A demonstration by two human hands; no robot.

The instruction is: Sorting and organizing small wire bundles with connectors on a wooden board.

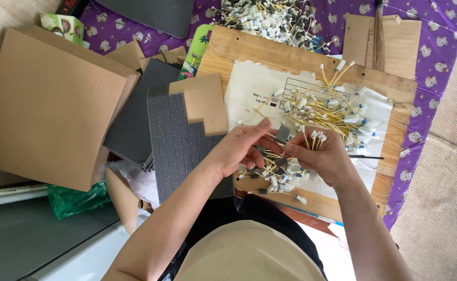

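Both forearms rise from the bottom edge of the head view and meet over a wooden board [390, 135] laid on purple patterned cloth [436, 62]. Right hand [325, 156] is curled into a loose fist around a small bundle of yellow wires with white connectors [314, 138]; the connector ends stand up out of the fist, pointing away from the person, so the bundle's long axis runs roughly away from the body. Left hand [241, 148] sits just beside it, on the person's left, with thumb and forefinger pinched on a small grey foam pad [282, 133], held against the top of the bundle. The two hands nearly touch, and the pad lies between them, at the fingertips of both. Below and between the hands lies a small heap of wires already carrying grey pads [275, 174]. Beyond the right hand, farther from the person, a loose pile of bare yellow wires [332, 106] is spread over white paper. To the left of the left hand rests a grey foam sheet scored into small squares [179, 140], partly covered by a brown cardboard piece [205, 104], with a cardboard stack [51, 104] farther left.
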